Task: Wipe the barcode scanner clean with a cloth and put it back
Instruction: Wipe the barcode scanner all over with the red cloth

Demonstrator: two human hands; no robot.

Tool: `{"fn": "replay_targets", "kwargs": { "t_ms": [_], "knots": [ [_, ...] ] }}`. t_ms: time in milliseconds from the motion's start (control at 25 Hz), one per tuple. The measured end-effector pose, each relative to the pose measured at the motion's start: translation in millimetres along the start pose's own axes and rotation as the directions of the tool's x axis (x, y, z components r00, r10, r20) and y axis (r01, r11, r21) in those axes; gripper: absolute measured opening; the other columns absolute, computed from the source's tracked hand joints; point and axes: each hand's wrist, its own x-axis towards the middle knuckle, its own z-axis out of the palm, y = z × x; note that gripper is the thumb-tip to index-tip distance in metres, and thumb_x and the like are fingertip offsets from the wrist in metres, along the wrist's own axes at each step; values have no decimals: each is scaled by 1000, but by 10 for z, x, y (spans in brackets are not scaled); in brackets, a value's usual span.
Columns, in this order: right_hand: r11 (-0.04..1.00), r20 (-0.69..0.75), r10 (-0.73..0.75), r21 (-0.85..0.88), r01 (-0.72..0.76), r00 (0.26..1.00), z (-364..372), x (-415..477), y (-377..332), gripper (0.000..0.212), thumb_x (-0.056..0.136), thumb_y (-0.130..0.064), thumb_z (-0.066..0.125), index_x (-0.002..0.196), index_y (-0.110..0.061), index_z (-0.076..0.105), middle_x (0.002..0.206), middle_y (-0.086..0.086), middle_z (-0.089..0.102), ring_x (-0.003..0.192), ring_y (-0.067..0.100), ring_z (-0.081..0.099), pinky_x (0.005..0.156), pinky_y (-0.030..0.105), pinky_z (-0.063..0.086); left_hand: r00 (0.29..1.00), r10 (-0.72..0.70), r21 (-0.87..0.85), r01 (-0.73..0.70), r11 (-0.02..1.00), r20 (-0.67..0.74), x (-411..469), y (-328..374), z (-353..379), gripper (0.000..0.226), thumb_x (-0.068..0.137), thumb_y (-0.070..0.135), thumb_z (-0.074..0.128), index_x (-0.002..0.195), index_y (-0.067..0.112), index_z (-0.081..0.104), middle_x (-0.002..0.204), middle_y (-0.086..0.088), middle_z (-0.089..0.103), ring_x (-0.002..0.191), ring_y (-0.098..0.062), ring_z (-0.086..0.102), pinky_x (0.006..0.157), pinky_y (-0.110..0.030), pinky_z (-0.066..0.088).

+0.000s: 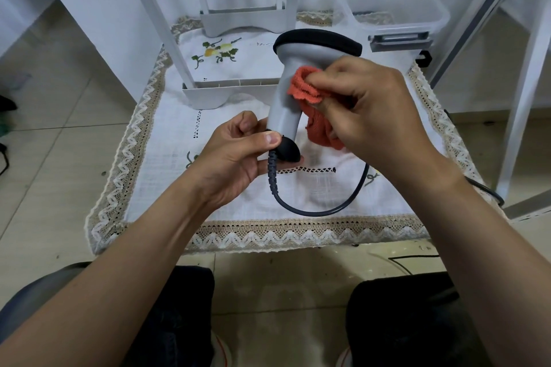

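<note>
The barcode scanner (290, 80) is up off the bench (238, 249), held over the middle of the white lace-trimmed tablecloth (167, 176), head towards the far edge and handle foot towards the near one. It is a grey scanner with a black bumper round its head and a black cap at its foot.

The left hand (235, 158) has it by that foot. The thumb lies across the top where the cable comes out, and the fingers are curled underneath, so it is a pinch grip on the black cap.

The right hand (378, 110) is bunched round an orange cloth (307, 89), fingers folded over it. It presses the cloth against the right side of the grey handle, just below the head. A loose end of the cloth hangs beneath the knuckles, close to the handle.

The dark cable (322, 211) drops from the foot in a ribbed sleeve and sweeps out in a loop over the tablecloth near the near edge. It then climbs away towards the right edge and goes out of sight behind the right forearm.

Beyond the scanner, a white plastic rack (208, 97) stands on the far half of the bench, its uprights rising out of view. At the far right corner sits a clear plastic box (417, 18) with grey latches. The person's knees in dark trousers show at the bottom, above a tiled floor (59, 158).
</note>
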Motion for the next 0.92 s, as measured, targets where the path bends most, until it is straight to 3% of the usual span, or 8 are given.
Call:
{"fn": "replay_targets", "kwargs": {
  "t_ms": [80, 240, 360, 520, 680, 800, 920],
  "knots": [
    [1000, -27, 2, 13, -2, 1000, -4, 5, 3, 22, 92, -4, 67, 107, -13, 80, 90, 4, 66, 68, -4, 58, 63, 37, 55, 1000, 5, -7, -5, 1000, -4, 0, 7, 2, 40, 74, -1, 73, 76, 19, 38, 80, -20, 72, 77, -34, 74, 78, -56, 60],
    [999, 89, -34, 9, 34, 995, -12, -10, -42, 23, 90, -4, 70, 108, -15, 80, 91, 1, 68, 69, -5, 57, 67, 32, 55, 1000, 13, 2, -12, 1000, -22, -9, 9, 5, 40, 73, 0, 73, 76, 19, 38, 78, -20, 72, 77, -34, 75, 77, -54, 61],
    [999, 30, 3, 52, -5, 1000, -16, 2, -26, 23, 92, -5, 70, 110, -15, 80, 92, 0, 68, 69, -11, 57, 65, 33, 57, 1000, 22, 2, -22, 1000, -9, -5, 16, 20, 41, 74, 0, 73, 76, 19, 37, 78, -21, 69, 78, -35, 75, 78, -55, 60],
    [999, 163, -28, 37, 22, 986, -11, -18, -66, 24, 90, -4, 72, 109, -17, 80, 93, 0, 70, 73, -3, 61, 66, 22, 54, 999, 34, 2, -34, 999, -39, 16, 16, 11, 43, 75, -1, 74, 76, 20, 36, 78, -15, 66, 77, -30, 75, 77, -55, 61],
    [998, 101, 9, 58, -15, 995, -31, -7, -56, 24, 91, -5, 71, 110, -16, 80, 92, 0, 69, 67, -12, 58, 65, 23, 54, 999, 33, -7, -34, 999, -15, 17, 16, 23, 43, 81, -2, 71, 76, 19, 34, 72, -12, 70, 76, -29, 75, 78, -54, 61],
    [994, 224, 18, 102, -41, 975, -45, -12, -95, 24, 91, -2, 72, 111, -13, 80, 93, -7, 68, 69, -13, 61, 63, 11, 51, 998, 48, 11, -47, 999, -39, 24, 19, 22, 40, 86, -5, 63, 75, 19, 32, 71, -6, 70, 74, -25, 74, 77, -52, 62],
    [997, 148, 27, 69, -38, 989, -29, -8, -109, 25, 90, -6, 71, 111, -16, 80, 92, -3, 70, 71, -7, 62, 66, 23, 55, 998, 50, -19, -50, 999, -37, 30, 16, 19, 43, 83, -2, 70, 77, 19, 34, 74, -11, 70, 78, -29, 74, 79, -55, 61]
  ]
}}
